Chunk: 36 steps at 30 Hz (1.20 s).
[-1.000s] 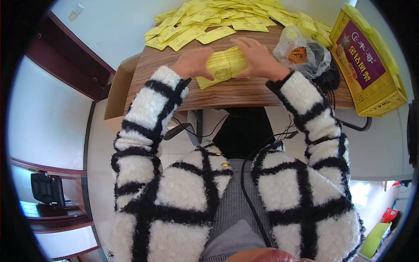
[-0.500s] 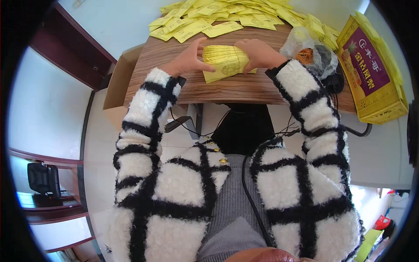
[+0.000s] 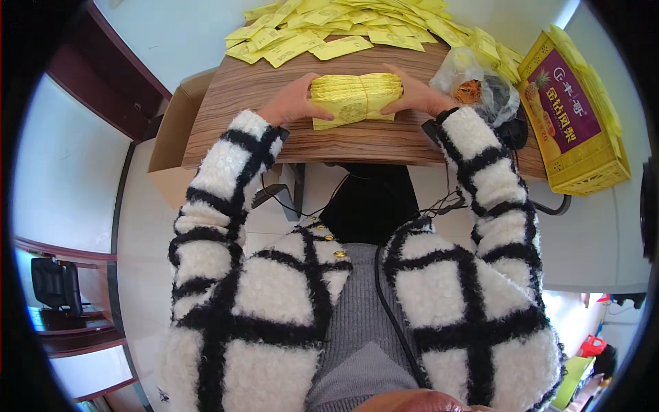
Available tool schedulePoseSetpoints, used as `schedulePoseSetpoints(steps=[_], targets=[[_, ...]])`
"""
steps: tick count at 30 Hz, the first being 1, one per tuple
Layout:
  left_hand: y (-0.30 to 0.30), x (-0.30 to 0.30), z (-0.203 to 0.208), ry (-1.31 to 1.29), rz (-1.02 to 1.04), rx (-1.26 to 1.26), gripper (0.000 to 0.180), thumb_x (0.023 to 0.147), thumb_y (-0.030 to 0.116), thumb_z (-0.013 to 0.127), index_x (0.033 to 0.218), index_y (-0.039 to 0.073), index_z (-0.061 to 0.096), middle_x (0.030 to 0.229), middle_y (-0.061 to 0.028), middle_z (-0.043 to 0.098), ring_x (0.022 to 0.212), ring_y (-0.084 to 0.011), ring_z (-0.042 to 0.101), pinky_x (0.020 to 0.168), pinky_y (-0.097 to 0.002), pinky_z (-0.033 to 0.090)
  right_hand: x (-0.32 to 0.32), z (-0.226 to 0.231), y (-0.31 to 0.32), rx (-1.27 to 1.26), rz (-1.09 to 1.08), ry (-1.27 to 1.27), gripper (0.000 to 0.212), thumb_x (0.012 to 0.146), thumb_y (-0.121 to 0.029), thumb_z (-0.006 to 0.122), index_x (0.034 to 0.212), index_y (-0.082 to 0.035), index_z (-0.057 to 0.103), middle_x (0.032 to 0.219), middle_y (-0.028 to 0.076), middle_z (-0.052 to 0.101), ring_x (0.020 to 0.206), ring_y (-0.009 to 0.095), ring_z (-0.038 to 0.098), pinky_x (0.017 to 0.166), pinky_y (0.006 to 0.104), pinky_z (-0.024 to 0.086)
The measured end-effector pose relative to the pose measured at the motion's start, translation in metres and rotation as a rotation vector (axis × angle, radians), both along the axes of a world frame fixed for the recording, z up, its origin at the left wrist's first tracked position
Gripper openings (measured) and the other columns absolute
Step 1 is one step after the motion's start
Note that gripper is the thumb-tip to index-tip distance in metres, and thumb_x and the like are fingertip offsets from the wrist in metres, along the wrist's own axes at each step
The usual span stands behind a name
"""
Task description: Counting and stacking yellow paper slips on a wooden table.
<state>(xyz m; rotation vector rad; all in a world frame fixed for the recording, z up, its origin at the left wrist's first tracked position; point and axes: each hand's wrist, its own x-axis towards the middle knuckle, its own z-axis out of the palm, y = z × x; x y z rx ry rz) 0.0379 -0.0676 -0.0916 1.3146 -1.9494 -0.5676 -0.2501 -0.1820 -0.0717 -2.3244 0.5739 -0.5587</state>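
Observation:
A thick bundle of yellow paper packets (image 3: 343,103) stands at the near part of the wood-grain table (image 3: 226,130). A thin rubber band (image 3: 366,99) runs around its middle. My left hand (image 3: 294,103) grips the bundle's left end, with the thumb along the near face. At the right end my right hand (image 3: 420,96) presses in, its thumb on the near face and its fingers over the far side. Most fingers of both hands are hidden behind the packets.
Loose yellow packets (image 3: 336,27) are heaped along the table's far edge. On the right are a clear plastic bag (image 3: 500,99) with orange-brown rubber bands (image 3: 469,91) and a yellow-and-purple carton (image 3: 573,117) holding more packets. A brown cardboard box (image 3: 168,147) stands left of the table.
My left hand has closed from a loose, spread pose onto the left end. The packets, uneven and fanned before, now line up more squarely between both hands. The view has shifted slightly.

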Motion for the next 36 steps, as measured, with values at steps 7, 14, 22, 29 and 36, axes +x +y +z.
schedulePoseSetpoints(steps=[7,14,22,29,36], targets=[[-0.01,-0.001,-0.007,0.001,0.126,-0.053,0.078,0.062,0.035,0.088,0.124,0.0,0.054,0.106,-0.0139,0.066,0.101,-0.0246,0.063,0.089,-0.033,0.046,-0.007,-0.011,-0.008,0.142,-0.099,0.013,0.073,0.076,-0.015,0.081,0.137,0.0,0.044,0.132,0.011,0.055,0.122,0.017,0.049,0.106,0.0305,0.036],[0.003,-0.009,-0.002,0.467,0.129,0.484,0.066,0.085,0.052,0.067,0.123,0.0,0.056,0.101,-0.0091,0.066,0.082,-0.0159,0.066,0.069,-0.0262,0.053,-0.005,-0.009,0.016,0.321,-0.253,0.04,0.066,0.09,-0.051,0.061,0.126,0.004,0.05,0.095,0.009,0.062,0.073,0.012,0.058,0.059,0.0247,0.047],[-0.021,0.009,-0.003,-0.019,0.312,-0.03,0.077,0.083,0.062,0.063,0.12,-0.005,0.055,0.106,-0.0149,0.064,0.09,-0.0253,0.063,0.08,-0.0356,0.053,-0.006,-0.017,0.009,0.372,-0.413,0.011,0.066,0.093,-0.061,0.048,0.121,-0.002,0.053,0.09,0.006,0.059,0.072,0.015,0.055,0.062,0.0286,0.046],[-0.016,-0.025,0.033,-0.444,0.174,-0.22,0.103,0.067,0.065,0.074,0.134,-0.008,0.046,0.124,-0.0273,0.057,0.12,-0.0369,0.053,0.102,-0.0397,0.042,-0.01,-0.02,0.003,-0.186,-0.504,-0.067,0.054,0.094,-0.049,0.052,0.112,0.002,0.061,0.094,0.016,0.066,0.083,0.026,0.063,0.077,0.0362,0.049],[-0.013,-0.048,0.033,-0.655,0.137,-0.04,0.093,0.063,0.061,0.078,0.127,-0.001,0.05,0.125,-0.0208,0.058,0.12,-0.0355,0.053,0.098,-0.0446,0.043,0.032,0.01,0.052,-0.508,-0.387,-0.126,0.027,0.084,-0.029,0.066,0.089,-0.003,0.069,0.087,0.014,0.066,0.084,0.031,0.063,0.075,0.0412,0.05]])
